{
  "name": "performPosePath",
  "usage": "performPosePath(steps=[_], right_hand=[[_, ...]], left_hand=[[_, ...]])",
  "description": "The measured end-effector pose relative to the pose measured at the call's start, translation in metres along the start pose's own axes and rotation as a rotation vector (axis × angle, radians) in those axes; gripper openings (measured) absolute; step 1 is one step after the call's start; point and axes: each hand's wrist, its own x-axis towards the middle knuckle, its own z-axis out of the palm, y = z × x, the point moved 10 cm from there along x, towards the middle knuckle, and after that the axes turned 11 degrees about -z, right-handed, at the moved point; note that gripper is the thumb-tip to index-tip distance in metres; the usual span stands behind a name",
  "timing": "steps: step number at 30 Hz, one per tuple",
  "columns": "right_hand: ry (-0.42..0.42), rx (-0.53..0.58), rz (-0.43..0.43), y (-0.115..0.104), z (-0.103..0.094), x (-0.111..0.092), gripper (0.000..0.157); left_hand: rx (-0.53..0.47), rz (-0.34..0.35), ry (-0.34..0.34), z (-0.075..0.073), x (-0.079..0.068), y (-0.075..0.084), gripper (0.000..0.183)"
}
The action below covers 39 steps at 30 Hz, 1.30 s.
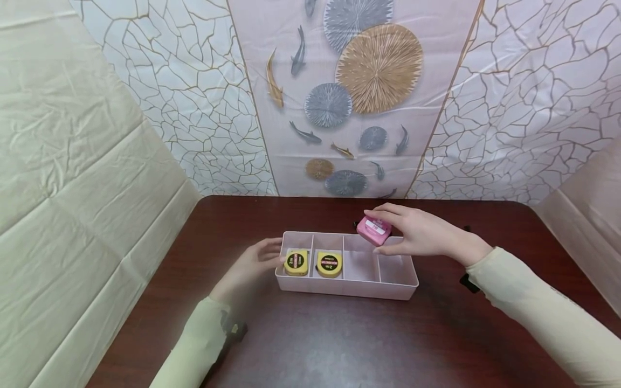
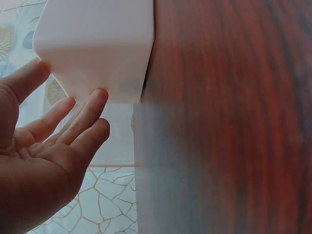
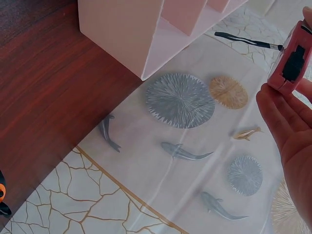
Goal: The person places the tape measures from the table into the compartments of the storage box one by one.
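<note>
A pale pink divided tray [image 1: 335, 286] lies lengthwise on the dark table. One yellow tape measure [image 1: 296, 262] sits in its leftmost compartment, a second yellow tape measure [image 1: 329, 264] in the compartment beside it. My right hand [image 1: 412, 230] pinches a pink tape measure [image 1: 374, 230] between thumb and fingers, tilted above the back rim on the tray's right half. A black wrist strap [image 3: 248, 41] hangs off it in the right wrist view. At the tray's left end my left hand [image 1: 254, 264] rests its fingertips against the end wall [image 2: 97, 73], fingers loosely extended.
The brown wood-grain table [image 1: 310, 339] runs up to a patterned cloth backdrop [image 1: 339, 134]. Pale cloth [image 1: 87, 188] hangs on the left side. A black-and-orange object [image 3: 2, 192] shows at the left edge of the right wrist view, mostly cut off.
</note>
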Motion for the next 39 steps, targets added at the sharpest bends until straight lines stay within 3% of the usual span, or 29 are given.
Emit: performPosePath(steps=[39], right_hand=[[-0.083, 0.025, 0.003, -0.005, 0.032, 0.002, 0.076]], left_hand=[[0.001, 0.018, -0.023, 0.002, 0.002, 0.001, 0.057]])
